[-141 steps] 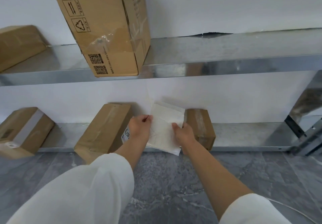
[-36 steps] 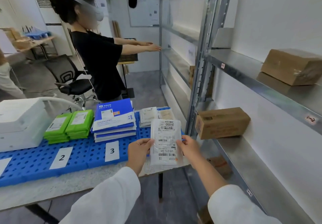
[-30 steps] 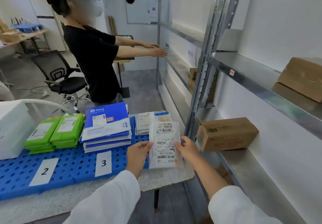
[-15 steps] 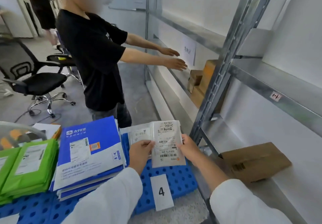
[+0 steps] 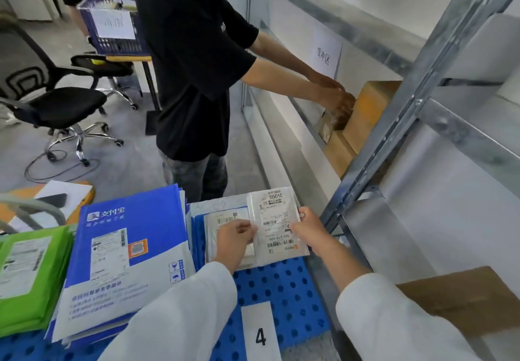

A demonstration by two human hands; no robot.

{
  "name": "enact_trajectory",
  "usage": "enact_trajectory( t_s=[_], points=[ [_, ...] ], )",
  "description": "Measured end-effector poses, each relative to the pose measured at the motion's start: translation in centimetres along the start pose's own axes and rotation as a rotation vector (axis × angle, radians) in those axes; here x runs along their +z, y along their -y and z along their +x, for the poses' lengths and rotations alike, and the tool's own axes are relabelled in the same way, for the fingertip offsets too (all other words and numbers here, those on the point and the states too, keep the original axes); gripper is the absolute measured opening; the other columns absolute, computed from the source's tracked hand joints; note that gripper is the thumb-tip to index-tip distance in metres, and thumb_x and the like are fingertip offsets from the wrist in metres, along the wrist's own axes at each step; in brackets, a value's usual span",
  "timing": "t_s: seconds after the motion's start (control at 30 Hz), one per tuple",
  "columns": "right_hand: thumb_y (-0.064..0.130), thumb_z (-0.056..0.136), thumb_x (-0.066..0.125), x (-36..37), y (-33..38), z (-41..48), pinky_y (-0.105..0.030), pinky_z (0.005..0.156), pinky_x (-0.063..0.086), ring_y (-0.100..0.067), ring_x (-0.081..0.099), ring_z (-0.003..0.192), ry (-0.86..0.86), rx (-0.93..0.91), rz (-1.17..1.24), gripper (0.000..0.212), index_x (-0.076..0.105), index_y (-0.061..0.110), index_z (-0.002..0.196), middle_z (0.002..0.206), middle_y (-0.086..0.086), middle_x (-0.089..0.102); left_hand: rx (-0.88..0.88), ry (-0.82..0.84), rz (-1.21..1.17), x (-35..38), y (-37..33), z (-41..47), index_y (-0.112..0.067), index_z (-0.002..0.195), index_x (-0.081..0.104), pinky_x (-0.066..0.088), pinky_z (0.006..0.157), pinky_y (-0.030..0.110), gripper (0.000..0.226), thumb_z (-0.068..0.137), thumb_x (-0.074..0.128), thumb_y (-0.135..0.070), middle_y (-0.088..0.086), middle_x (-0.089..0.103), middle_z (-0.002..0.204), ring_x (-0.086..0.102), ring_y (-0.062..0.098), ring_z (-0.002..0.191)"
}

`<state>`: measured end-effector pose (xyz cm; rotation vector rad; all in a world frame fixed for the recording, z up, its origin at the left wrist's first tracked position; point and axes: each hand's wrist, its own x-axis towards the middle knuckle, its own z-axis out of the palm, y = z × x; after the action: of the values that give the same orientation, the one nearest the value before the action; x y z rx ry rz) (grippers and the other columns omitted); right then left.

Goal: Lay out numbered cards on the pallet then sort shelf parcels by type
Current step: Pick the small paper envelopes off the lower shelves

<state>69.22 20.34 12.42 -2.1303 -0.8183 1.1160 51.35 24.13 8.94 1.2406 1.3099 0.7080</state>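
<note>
The blue pallet [image 5: 289,284] lies below the fingers, with the pile of white parcels [image 5: 222,208] right under them and the card marked 4 [image 5: 260,332] back toward the wrists. The white parcel [image 5: 277,220] sits label up between the hands, the left hand [image 5: 235,234] pinching its left edge and the right hand [image 5: 306,230] its right edge. It is best lowered flat and square onto that pile, both pinches slackening together so it does not slide off

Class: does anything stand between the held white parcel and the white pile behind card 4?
Nothing visible does. The left hand and right hand pinch the parcel over the pile's right side.
</note>
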Motion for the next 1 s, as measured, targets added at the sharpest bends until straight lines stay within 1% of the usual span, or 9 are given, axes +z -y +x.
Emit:
enact_trajectory(
  t_s=[0.17, 0.23, 0.33, 0.43, 0.57, 0.67, 0.8, 0.9, 1.0],
  points=[
    [0.001, 0.093, 0.047, 1.1, 0.0, 3.9, -0.025, 0.057, 0.049, -0.018, 0.060, 0.088, 0.001, -0.006, -0.092, 0.032, 0.045, 0.014, 0.121, 0.102, -0.002, 0.057, -0.053, -0.041, 0.128, 1.4, 0.8, 3.3, -0.013, 0.092, 0.070, 0.057, 0.079, 0.027, 0.008, 0.086, 0.068, -0.010, -0.002, 0.070, 0.088, 0.068, 0.016, 0.087],
    [0.003, 0.094, 0.046, 1.1, -0.4, 5.5, -0.022, 0.053, 0.044, -0.013, 0.058, 0.082, 0.007, -0.017, -0.145, 0.029, 0.046, 0.014, 0.122, 0.103, -0.002, 0.057, -0.083, -0.067, 0.161, 2.1, 1.0, 4.3, -0.013, 0.090, 0.069, 0.054, 0.082, 0.026, 0.007, 0.084, 0.070, -0.010, -0.003, 0.069, 0.088, 0.066, 0.014, 0.088],
    [0.008, 0.097, 0.043, 0.9, -1.4, 7.6, -0.022, 0.054, 0.045, -0.011, 0.057, 0.079, 0.018, -0.027, -0.232, 0.027, 0.046, 0.014, 0.122, 0.104, -0.001, 0.057, -0.108, -0.060, 0.188, 3.2, 1.2, 5.2, -0.016, 0.092, 0.064, 0.045, 0.072, 0.016, 0.012, 0.084, 0.071, -0.009, -0.005, 0.063, 0.085, 0.062, 0.012, 0.084],
    [0.008, 0.096, 0.040, 1.3, -2.4, 9.4, -0.032, 0.069, 0.055, -0.019, 0.061, 0.093, 0.061, -0.007, -0.315, 0.032, 0.043, 0.015, 0.127, 0.110, -0.003, 0.058, -0.169, -0.036, 0.177, 4.2, 1.9, 6.0, -0.017, 0.102, 0.057, 0.043, 0.057, 0.013, 0.022, 0.086, 0.069, -0.009, -0.003, 0.060, 0.084, 0.057, 0.005, 0.074],
    [0.007, 0.095, 0.041, 2.8, -4.1, 11.2, -0.030, 0.068, 0.050, -0.024, 0.058, 0.102, 0.095, 0.019, -0.385, 0.039, 0.038, 0.012, 0.133, 0.121, -0.007, 0.054, -0.203, -0.062, 0.224, 5.0, 3.3, 6.7, -0.016, 0.106, 0.057, 0.040, 0.058, 0.013, 0.023, 0.087, 0.068, -0.010, -0.004, 0.059, 0.084, 0.055, 0.003, 0.073],
    [0.009, 0.094, 0.044, 3.6, -5.2, 12.4, -0.026, 0.061, 0.050, -0.020, 0.060, 0.097, 0.095, 0.022, -0.359, 0.034, 0.041, 0.013, 0.128, 0.118, -0.006, 0.057, -0.215, -0.070, 0.279, 5.2, 4.2, 6.9, -0.015, 0.111, 0.059, 0.048, 0.066, 0.018, 0.025, 0.088, 0.067, -0.011, -0.003, 0.060, 0.086, 0.058, 0.007, 0.077],
    [0.009, 0.092, 0.054, 4.3, -6.4, 13.5, -0.031, 0.068, 0.058, -0.019, 0.063, 0.089, 0.084, 0.050, -0.398, 0.023, 0.051, 0.012, 0.115, 0.108, -0.004, 0.059, -0.214, -0.079, 0.356, 5.5, 5.3, 7.1, -0.019, 0.125, 0.056, 0.055, 0.085, 0.032, 0.039, 0.088, 0.065, -0.011, -0.006, 0.059, 0.091, 0.060, 0.010, 0.085],
    [0.013, 0.082, 0.070, 4.5, -7.2, 14.1, -0.037, 0.084, 0.057, -0.024, 0.061, 0.101, 0.114, 0.040, -0.460, 0.043, 0.052, 0.009, 0.121, 0.118, -0.008, 0.054, -0.207, -0.118, 0.392, 5.1, 5.0, 7.2, -0.021, 0.135, 0.048, 0.053, 0.086, 0.027, 0.047, 0.091, 0.062, -0.012, -0.007, 0.055, 0.100, 0.057, 0.009, 0.090],
    [0.022, 0.078, 0.075, 4.4, -7.6, 14.8, -0.041, 0.087, 0.056, -0.025, 0.061, 0.105, 0.159, 0.024, -0.433, 0.055, 0.048, 0.010, 0.125, 0.123, -0.008, 0.053, -0.157, -0.247, 0.537, 3.5, 4.5, 7.1, -0.019, 0.140, 0.040, 0.042, 0.106, 0.035, 0.047, 0.095, 0.055, -0.022, 0.000, 0.044, 0.128, 0.045, 0.018, 0.120]
  ],
)
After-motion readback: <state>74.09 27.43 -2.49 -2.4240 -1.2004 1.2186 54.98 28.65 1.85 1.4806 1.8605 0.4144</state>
